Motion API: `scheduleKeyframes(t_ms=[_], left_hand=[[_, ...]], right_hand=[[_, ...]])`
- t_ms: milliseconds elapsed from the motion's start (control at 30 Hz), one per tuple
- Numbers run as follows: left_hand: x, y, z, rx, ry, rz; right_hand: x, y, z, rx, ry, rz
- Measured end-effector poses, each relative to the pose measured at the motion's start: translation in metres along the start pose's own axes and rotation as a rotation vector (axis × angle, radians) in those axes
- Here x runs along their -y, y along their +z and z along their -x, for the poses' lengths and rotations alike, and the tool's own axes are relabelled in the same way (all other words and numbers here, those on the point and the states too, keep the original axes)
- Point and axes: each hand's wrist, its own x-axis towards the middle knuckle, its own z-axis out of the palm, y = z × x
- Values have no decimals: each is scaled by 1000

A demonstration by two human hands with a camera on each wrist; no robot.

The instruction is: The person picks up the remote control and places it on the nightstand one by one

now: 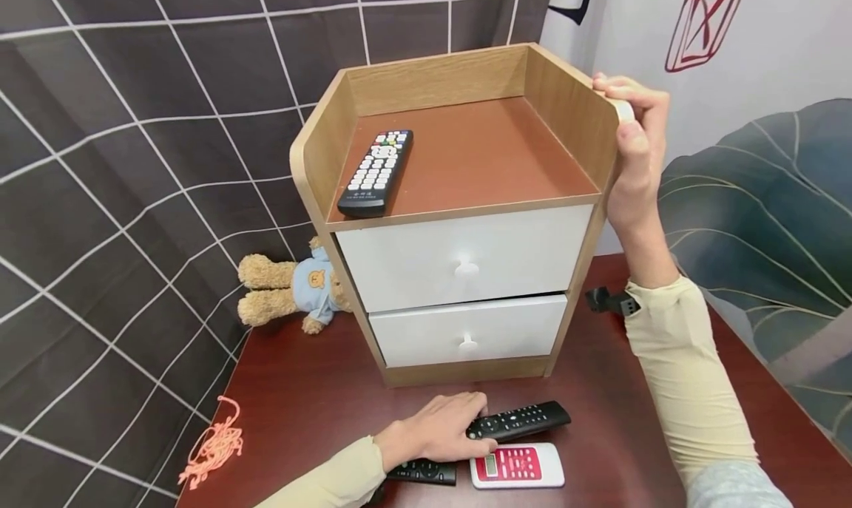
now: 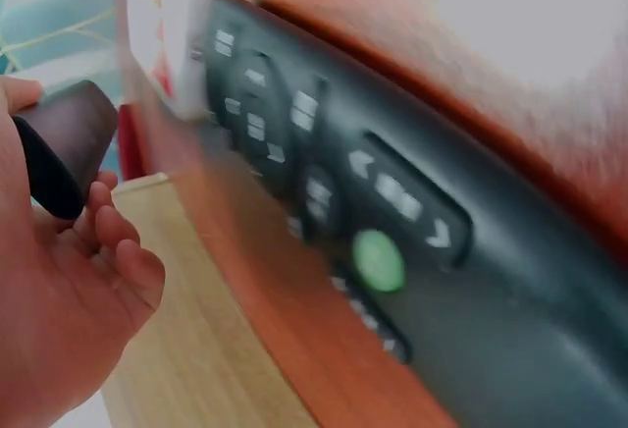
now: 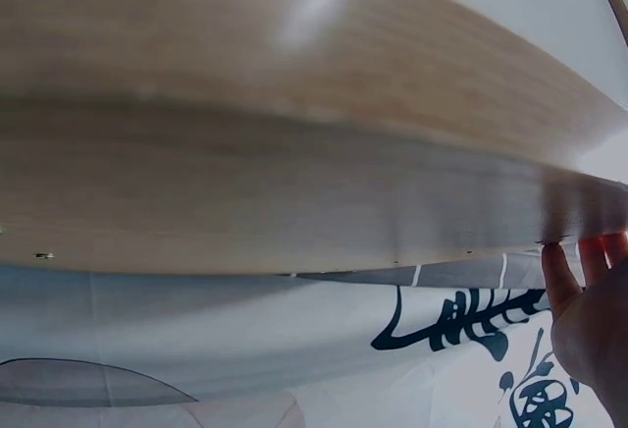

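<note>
- Slim remote lies slantwise in front of the cabinet, its left end pinched by the left hand; whether it is lifted off the table is hard to tell.
- Far left, tangled pink string lies on the table, and a stuffed bear lies partly hidden beside the cabinet. A leftward shove of the cabinet could push the bear.
- Top remote rests near the front left of the cabinet's upper tray. A forward tilt could slide it off, as nothing walls the front.
- Under the left hand, a half-covered remote could be dragged by a low sleeve.
- Red-and-white remote sits just beside the thumb; a low sweep could knock it.
- At right, the right hand is clamped on the cabinet's side wall, well apart from the left. A hard pull might tip the cabinet.
- Edges: raised walls bound the tray left, back and right. Room for moving lies right of the top remote and, on the table, right of the slim remote.
</note>
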Motion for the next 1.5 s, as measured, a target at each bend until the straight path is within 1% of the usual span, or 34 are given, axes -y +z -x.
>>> scheduleKeyframes(t_ms=[67,133,267,333,533,633,733,800,900,1033,1100,1133,1200,1233,1333,1400,1500], left_hand=[[-2,-6,4,-10,-17,56],[-1,-14,8,-35,-33,91],[5,-31,16,-103,-55,117],[4,-40,23,-136,-54,120],[-7,-69,44,-197,-10,175],[-14,-85,51,-230,18,196],[-22,-103,55,-254,42,188],[-29,-115,57,-270,53,160],[-39,-138,61,-305,68,64],[-55,-177,64,-376,79,-128],[-63,-198,64,-436,68,-229],[-68,-207,63,-476,59,-275],[-78,-225,59,-566,28,-349],[-82,-232,57,-614,5,-376],[-96,-250,49,-740,-78,-414],[-105,-260,43,-784,-128,-406],[-114,-274,38,-804,-208,-413]], right_hand=[[1,-1,-1,-1,-3,8],[1,-1,-2,3,-8,11],[1,-3,-6,5,-12,8],[2,-4,-7,2,-12,8],[1,-5,-6,5,-19,19],[1,-6,-7,4,-24,20],[0,-8,-6,2,-25,22],[-1,-9,-5,5,-28,28],[-4,-11,-4,15,-33,29],[-8,-12,-3,37,-38,30],[-9,-12,-2,47,-38,30],[-9,-12,-2,52,-38,31],[-8,-11,-3,50,-40,19],[-8,-10,-3,48,-41,13],[-7,-8,-5,33,-42,-1],[-6,-7,-4,22,-39,-1],[-6,-7,-1,18,-20,-2]])
